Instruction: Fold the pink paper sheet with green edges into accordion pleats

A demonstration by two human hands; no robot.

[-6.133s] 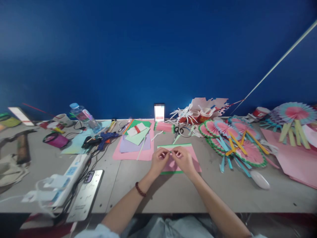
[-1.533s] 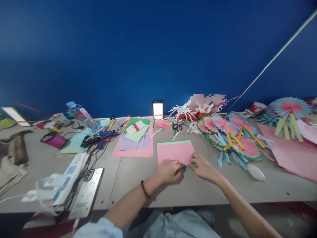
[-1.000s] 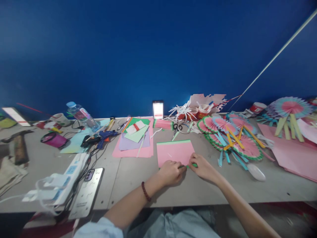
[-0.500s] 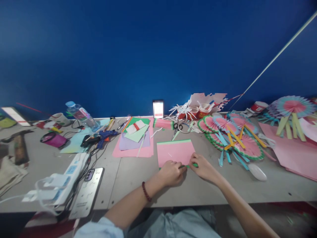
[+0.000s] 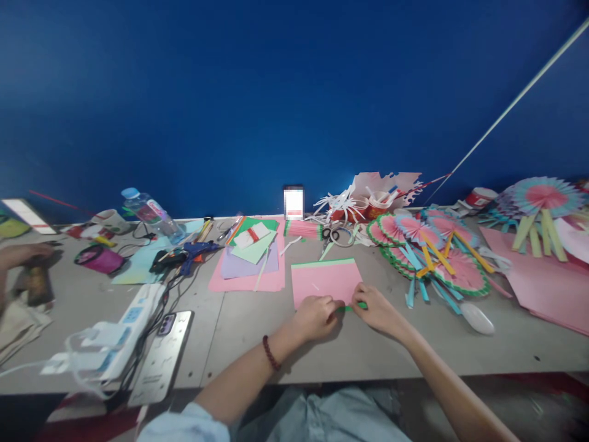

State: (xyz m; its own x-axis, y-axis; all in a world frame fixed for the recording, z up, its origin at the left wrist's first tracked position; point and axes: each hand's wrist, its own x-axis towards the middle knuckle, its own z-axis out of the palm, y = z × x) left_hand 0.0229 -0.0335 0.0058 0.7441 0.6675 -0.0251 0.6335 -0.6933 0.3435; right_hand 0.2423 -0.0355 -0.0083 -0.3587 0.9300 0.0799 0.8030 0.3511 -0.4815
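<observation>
**Head cam status: flat in the middle, busy at the near edge**

Watching this one remotely, so here's what I've got. The pink paper sheet (image 5: 324,279) lies just back from the front edge of the bench (image 5: 257,334), about midway along it. Its far edge already has a green border (image 5: 322,263), and there's green trim (image 5: 348,308) at the near edge too, right where the hands are. So I'd call the trimming done. Pleats? None that I can see on the open part. Next to the green-edged paper fans (image 5: 464,273) toward the bench's right side, this sheet looks way behind. The near edge might have a fold in it, but the fingers cover too much for me to tell.

Hands: the left hand (image 5: 317,318) is knuckles-up, fingers curled in and pinching the near edge. Its forearm slants in over the front edge, beaded bracelet (image 5: 271,354) at the wrist. The right hand (image 5: 372,307) pinches the near right corner between thumb and fingers, a bit of green poking out, forearm angled in from the other side. They're just beside each other, both low over the bench.

Also, somebody else's hand (image 5: 30,253) is over by the hammer (image 5: 39,285), far left, blurry.
</observation>
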